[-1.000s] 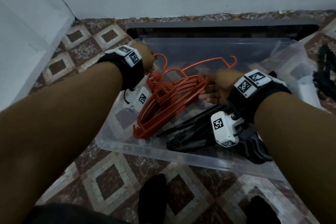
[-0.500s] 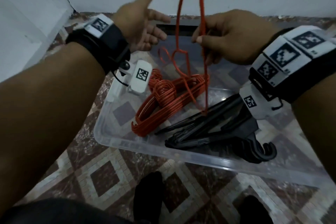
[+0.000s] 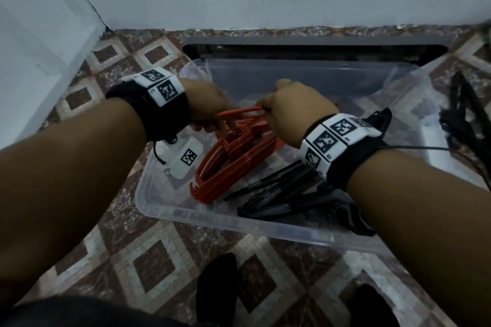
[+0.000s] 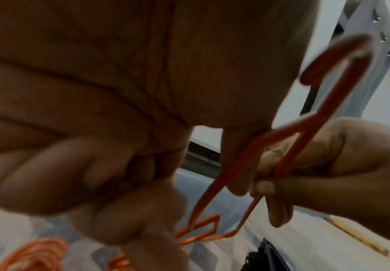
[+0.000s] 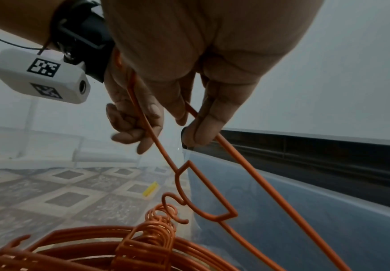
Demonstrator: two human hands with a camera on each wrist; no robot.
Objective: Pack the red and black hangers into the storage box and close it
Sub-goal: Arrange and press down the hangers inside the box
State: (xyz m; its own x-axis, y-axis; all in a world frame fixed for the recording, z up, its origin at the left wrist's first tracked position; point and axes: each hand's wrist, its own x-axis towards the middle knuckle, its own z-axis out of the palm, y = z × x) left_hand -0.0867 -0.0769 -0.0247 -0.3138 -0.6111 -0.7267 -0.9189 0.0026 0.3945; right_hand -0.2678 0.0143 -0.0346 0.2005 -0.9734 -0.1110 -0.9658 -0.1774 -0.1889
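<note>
A single red hanger (image 3: 239, 112) (image 4: 330, 102) (image 5: 260, 183) hangs low over the clear storage box (image 3: 239, 223). Both hands hold it. My left hand (image 3: 210, 119) grips one thin bar, which runs along its palm in the right wrist view. My right hand (image 3: 268, 111) (image 5: 189, 124) pinches the other bar between thumb and fingers. Directly under them a stack of red hangers (image 3: 233, 164) (image 5: 119, 245) lies in the left of the box. A pile of black hangers (image 3: 287, 194) lies at the box's front right, partly hidden by my right wrist.
The grey lid (image 3: 318, 44) lies on the tiled floor behind the box, against the white wall. More black hangers (image 3: 462, 119) lie on the floor to the right. My dark socked feet (image 3: 215, 284) stand in front of the box.
The red hanger, held upright and high in my right hand half a second ago, has come down over the box. My left hand, then open, now grips it too.
</note>
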